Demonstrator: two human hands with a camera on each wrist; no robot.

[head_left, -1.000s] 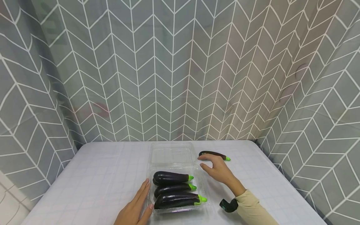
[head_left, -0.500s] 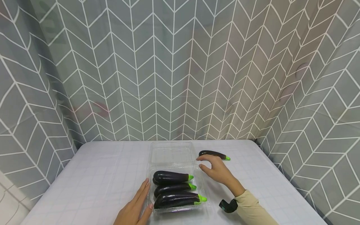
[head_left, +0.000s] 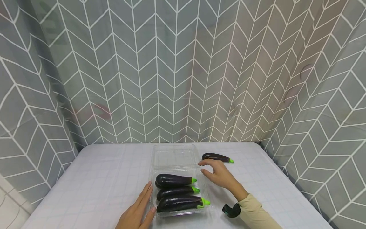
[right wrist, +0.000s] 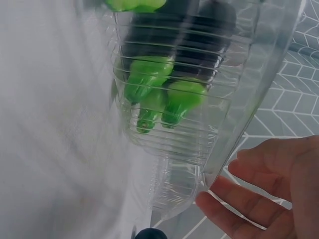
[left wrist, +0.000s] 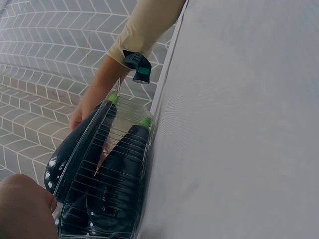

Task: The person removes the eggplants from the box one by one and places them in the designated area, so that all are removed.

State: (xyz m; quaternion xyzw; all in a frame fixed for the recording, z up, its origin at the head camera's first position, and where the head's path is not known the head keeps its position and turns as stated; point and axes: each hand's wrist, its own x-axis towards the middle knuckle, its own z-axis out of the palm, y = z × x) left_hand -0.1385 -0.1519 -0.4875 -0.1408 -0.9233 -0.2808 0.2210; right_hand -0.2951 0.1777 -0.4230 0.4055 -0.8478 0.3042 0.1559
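Observation:
A clear plastic clamshell box (head_left: 183, 214) stands on the table with several dark purple eggplants (head_left: 175, 180) inside, their green stems pointing right. Its transparent lid (head_left: 174, 156) lies folded back, away from me. My left hand (head_left: 135, 210) rests along the box's left side with fingers extended; in the left wrist view part of this hand (left wrist: 25, 209) is beside the ribbed wall. Near the hinge, on the right, is my right hand (head_left: 220, 174), its fingers loosely bent. In the right wrist view its fingertips (right wrist: 207, 200) are at the box's rim, and it grips nothing.
One loose eggplant (head_left: 215, 156) lies beyond my right hand, to the right of the lid. A white checked cloth covers the table (head_left: 100, 181). Patterned grey curtains (head_left: 177, 79) surround the back and sides. A black wrist camera (head_left: 231, 210) sits at the right cuff.
My right hand has shifted slightly left and toward me, closer to the box's hinge, away from the loose eggplant. The left hand, box and eggplants look unmoved.

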